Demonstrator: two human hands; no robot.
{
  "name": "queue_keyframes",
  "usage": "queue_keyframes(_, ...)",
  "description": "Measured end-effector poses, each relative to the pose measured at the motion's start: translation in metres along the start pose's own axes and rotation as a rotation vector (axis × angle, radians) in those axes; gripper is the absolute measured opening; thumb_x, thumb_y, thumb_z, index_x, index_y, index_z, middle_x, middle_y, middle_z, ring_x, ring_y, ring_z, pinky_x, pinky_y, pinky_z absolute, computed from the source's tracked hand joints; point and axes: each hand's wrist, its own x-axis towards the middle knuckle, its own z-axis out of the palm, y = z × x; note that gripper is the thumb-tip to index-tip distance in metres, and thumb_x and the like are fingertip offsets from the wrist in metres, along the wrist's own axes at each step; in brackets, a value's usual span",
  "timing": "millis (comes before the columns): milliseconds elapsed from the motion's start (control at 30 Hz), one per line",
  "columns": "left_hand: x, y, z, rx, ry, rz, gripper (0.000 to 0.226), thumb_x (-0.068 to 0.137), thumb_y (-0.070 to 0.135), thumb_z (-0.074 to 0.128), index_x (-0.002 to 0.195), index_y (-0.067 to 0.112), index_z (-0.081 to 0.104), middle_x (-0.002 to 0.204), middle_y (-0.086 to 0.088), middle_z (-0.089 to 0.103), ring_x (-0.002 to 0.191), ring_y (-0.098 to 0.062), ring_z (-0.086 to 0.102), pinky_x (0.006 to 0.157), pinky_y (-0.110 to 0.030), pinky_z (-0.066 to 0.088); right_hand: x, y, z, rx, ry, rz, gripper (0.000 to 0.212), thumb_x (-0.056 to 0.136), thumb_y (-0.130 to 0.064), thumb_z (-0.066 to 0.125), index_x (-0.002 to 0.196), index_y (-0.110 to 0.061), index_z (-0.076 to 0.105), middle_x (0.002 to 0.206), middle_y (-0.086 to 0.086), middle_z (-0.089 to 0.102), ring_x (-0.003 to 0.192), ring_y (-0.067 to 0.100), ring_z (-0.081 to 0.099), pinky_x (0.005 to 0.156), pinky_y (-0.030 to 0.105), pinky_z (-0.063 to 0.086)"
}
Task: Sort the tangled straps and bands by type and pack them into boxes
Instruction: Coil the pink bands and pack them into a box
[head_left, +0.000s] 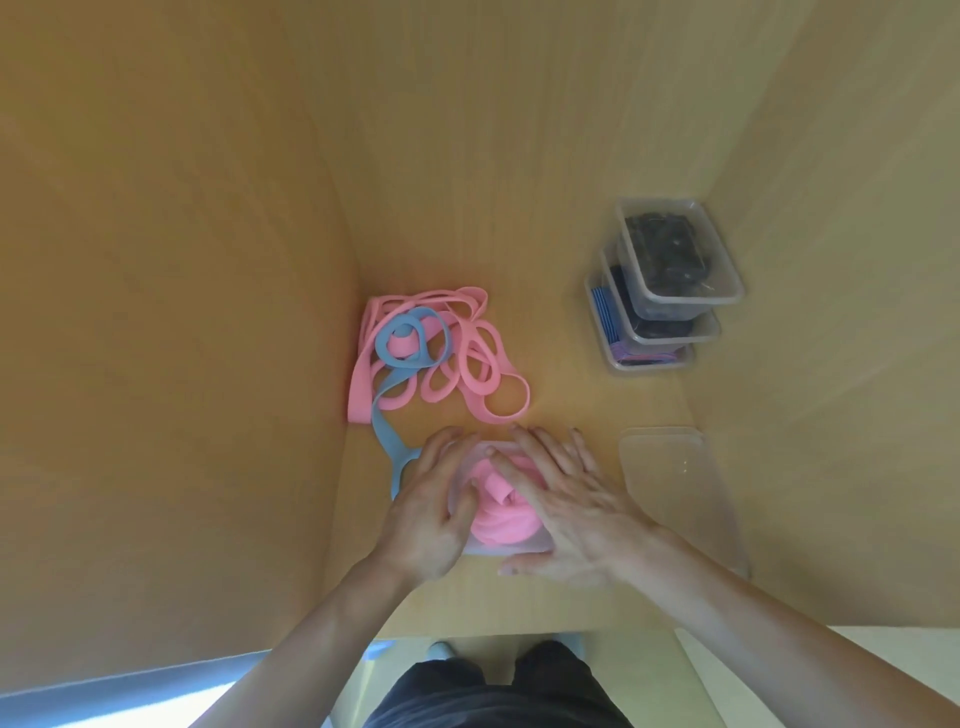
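No words, numbers or signs to read anywhere: not on boxes, not on bands, not on table.

A light, honey-coloured wooden tabletop (545, 156) with a fine straight grain fills most of the view. Tall side panels of the same wood (156, 312) rise at nine o'clock and at three o'clock, closing the surface in like a booth. At six o'clock, past the table's near edge, lies the dark grey fabric of the person's trousers (498, 691). A pale cream floor (831, 675) shows at five o'clock, and a blue strip (130, 691) runs along it at seven o'clock.
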Motion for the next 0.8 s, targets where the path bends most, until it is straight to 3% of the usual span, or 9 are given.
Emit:
queue_keyframes(100,0.000,-0.002,-0.003,-0.010,-0.032,-0.023,0.063,0.093,0.056,0.031,0.153,0.040,0.027,0.159,0.027,0.018,0.147,0.002,0.021,0.118,-0.029,0.027,-0.002,-0.002,-0.004,0.031,0.022,0.006,0.109,0.077,-0.089,0.034,0.158,-0.034,-0.015,0.167,0.002,-0.020,0.155,0.025,-0.010,0.123,0.054,-0.007)
queue_keyframes(167,-0.002,-0.002,-0.005,-0.102,-0.005,-0.069,0.068,0.092,0.058,0.032,0.156,0.035,0.024,0.162,0.025,0.017,0.148,0.005,0.016,0.119,-0.026,0.022,-0.004,-0.005,-0.006,0.053,0.047,0.032,0.106,0.078,-0.085,0.039,0.160,-0.032,-0.002,0.167,0.002,-0.001,0.154,0.026,0.002,0.124,0.051,-0.002)
queue_keyframes(267,-0.006,0.001,-0.008,-0.283,0.048,-0.146,0.062,0.093,0.056,0.038,0.151,0.037,0.030,0.153,0.029,0.030,0.141,0.010,0.028,0.115,-0.023,0.028,-0.004,-0.012,-0.011,0.037,0.084,0.070,0.104,0.077,-0.083,0.044,0.158,-0.025,0.015,0.159,0.003,0.019,0.147,0.026,0.018,0.124,0.047,0.005)
queue_keyframes(400,-0.013,0.005,-0.016,-0.407,0.065,-0.225,0.056,0.090,0.063,0.041,0.143,0.046,0.037,0.128,0.042,0.048,0.121,0.017,0.045,0.094,-0.014,0.038,-0.006,-0.019,-0.015,0.062,0.152,0.116,0.103,0.074,-0.081,0.050,0.153,-0.018,0.030,0.156,0.006,0.031,0.142,0.029,0.029,0.122,0.044,0.018)
queue_keyframes(500,-0.016,0.008,-0.020,-0.444,0.061,-0.224,0.051,0.089,0.062,0.042,0.138,0.050,0.040,0.118,0.045,0.051,0.115,0.019,0.048,0.089,-0.012,0.037,-0.009,-0.022,-0.015,0.094,0.202,0.156,0.101,0.073,-0.080,0.054,0.150,-0.017,0.035,0.154,0.004,0.036,0.141,0.027,0.034,0.119,0.039,0.026)
queue_keyframes(633,-0.021,0.011,-0.025,-0.499,0.003,-0.204,0.041,0.093,0.057,0.047,0.133,0.061,0.040,0.132,0.041,0.049,0.125,0.014,0.045,0.097,-0.015,0.038,-0.010,-0.023,-0.018,0.176,0.265,0.209,0.095,0.070,-0.079,0.054,0.143,-0.021,0.040,0.145,-0.002,0.045,0.135,0.021,0.040,0.112,0.036,0.034)
queue_keyframes(733,-0.026,0.016,-0.029,-0.519,-0.040,-0.138,0.052,0.090,0.065,0.052,0.139,0.061,0.037,0.144,0.037,0.043,0.134,0.012,0.040,0.099,-0.004,0.036,-0.010,-0.021,-0.022,0.276,0.332,0.243,0.088,0.069,-0.077,0.057,0.137,-0.023,0.045,0.135,-0.005,0.052,0.126,0.018,0.046,0.103,0.031,0.039)
queue_keyframes(800,-0.027,0.019,-0.033,-0.541,-0.052,-0.123,0.062,0.086,0.068,0.057,0.144,0.058,0.034,0.147,0.036,0.041,0.134,0.010,0.042,0.100,-0.005,0.037,-0.009,-0.019,-0.024,0.300,0.349,0.244,0.087,0.069,-0.077,0.058,0.136,-0.023,0.045,0.134,-0.006,0.053,0.124,0.017,0.048,0.100,0.028,0.039)
